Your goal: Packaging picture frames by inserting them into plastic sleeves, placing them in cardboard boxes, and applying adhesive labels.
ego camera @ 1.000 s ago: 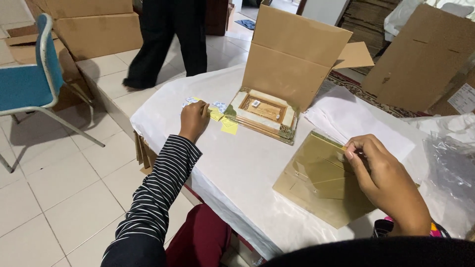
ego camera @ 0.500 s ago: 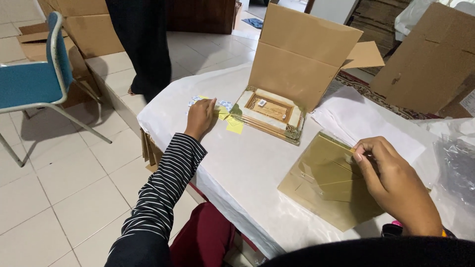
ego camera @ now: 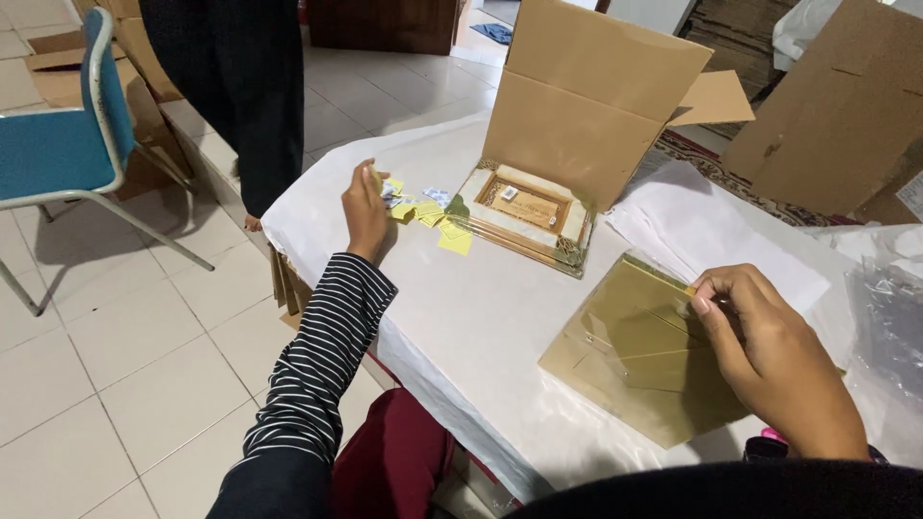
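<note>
My left hand point(ego camera: 365, 210), in a black-and-white striped sleeve, reaches to a scatter of small yellow paper squares point(ego camera: 435, 219) at the far left of the white-covered table point(ego camera: 461, 327); its fingers are pinched around a small yellow piece. My right hand point(ego camera: 769, 356) rests on a shiny gold sheet point(ego camera: 625, 356) lying flat near the front edge, thumb and fingers pinching its upper right corner. Beyond the yellow squares, an ornate gold picture frame point(ego camera: 527, 213) lies flat beside an open cardboard box point(ego camera: 586, 106).
A stack of white paper point(ego camera: 711, 235) lies behind the gold sheet, clear plastic wrap point(ego camera: 889, 308) at the right. A person in dark trousers point(ego camera: 245, 86) stands past the table's left corner. A blue chair point(ego camera: 72, 154) is on the tiled floor, cardboard boxes point(ego camera: 836, 106) around.
The view has shifted closer to the table. The person in dark trousers has walked nearer to the table's corner. My left hand stays at the yellow squares; my right hand keeps its pinch on the gold sheet.
</note>
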